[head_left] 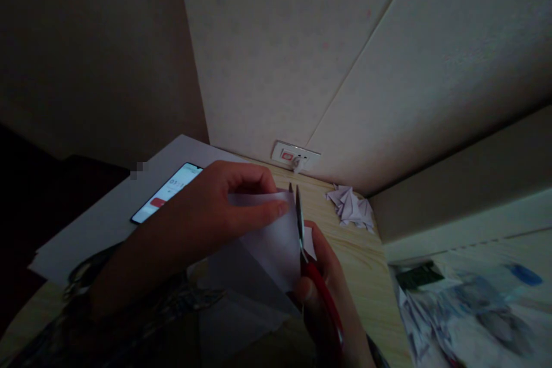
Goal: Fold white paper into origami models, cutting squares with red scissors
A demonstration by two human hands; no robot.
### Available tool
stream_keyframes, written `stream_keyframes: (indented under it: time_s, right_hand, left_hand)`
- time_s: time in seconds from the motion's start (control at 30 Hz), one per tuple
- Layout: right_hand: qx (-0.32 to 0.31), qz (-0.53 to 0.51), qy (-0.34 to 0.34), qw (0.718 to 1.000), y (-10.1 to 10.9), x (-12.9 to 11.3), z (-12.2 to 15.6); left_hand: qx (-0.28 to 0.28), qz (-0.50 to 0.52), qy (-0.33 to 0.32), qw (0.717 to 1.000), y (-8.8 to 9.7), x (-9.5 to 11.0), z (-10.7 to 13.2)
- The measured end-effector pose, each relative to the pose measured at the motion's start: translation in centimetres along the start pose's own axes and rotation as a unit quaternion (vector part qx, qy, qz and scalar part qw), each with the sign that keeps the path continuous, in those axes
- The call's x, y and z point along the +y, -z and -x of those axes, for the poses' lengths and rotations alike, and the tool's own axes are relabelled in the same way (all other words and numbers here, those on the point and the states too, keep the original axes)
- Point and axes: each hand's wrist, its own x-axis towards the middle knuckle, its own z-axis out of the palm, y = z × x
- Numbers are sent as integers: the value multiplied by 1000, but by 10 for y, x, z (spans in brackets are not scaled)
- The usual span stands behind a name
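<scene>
Dimly lit, at nine o'clock a phone (166, 194) with its screen on lies on a white sheet (107, 218) on the wooden surface (357, 259). Toward the centre, the left hand (207, 213) pinches a folded piece of white paper (276, 241) between thumb and fingers. At six o'clock the right hand (332, 293) grips red-handled scissors (308, 253), blades nearly closed along the paper's edge. At two o'clock of them sits a pile of folded paper shapes (351, 207), near a wall socket (295, 156).
</scene>
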Motion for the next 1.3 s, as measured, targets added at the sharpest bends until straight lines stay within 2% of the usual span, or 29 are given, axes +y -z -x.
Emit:
stream_keyframes:
  time_s: [0.1,0.27,0.6,0.7,0.77,0.83,0.93,1.07,1.17,1.23,1.3]
  right_hand:
    - [17,24,5,1000,1,1,0]
    - [23,63,-29,997,4,5,3]
    - [26,28,-20,999,11,16,12]
    - [38,78,-25,996,19,15,9]
    - [61,165,-37,984,29,15,7]
    - [115,288,-45,950,43,20,6]
    - [182,470,2,863,69,36,6]
    - [198,634,27,747,97,56,3]
    - [193,717,27,669,102,56,-4]
    - [182,753,20,632,100,51,-7]
    - [165,769,5,618,97,45,-10]
  left_hand:
    - [-5,-7,4,1000,0,1,0]
    - [-8,-21,-2,1000,-1,1,-1]
    - [-20,-66,-6,998,-3,1,-4]
    - [-21,-67,-5,997,-2,3,-3]
    - [-19,-66,-5,998,0,4,-2]
    - [-7,-63,-9,998,2,4,-2]
    - [5,-61,-21,998,3,2,-3]
    - [5,-59,-31,998,5,-2,-5]
    - [7,-71,-30,997,7,-2,-5]
    - [8,-83,-25,996,8,-2,-3]
    - [16,-91,-21,996,9,-1,-3]
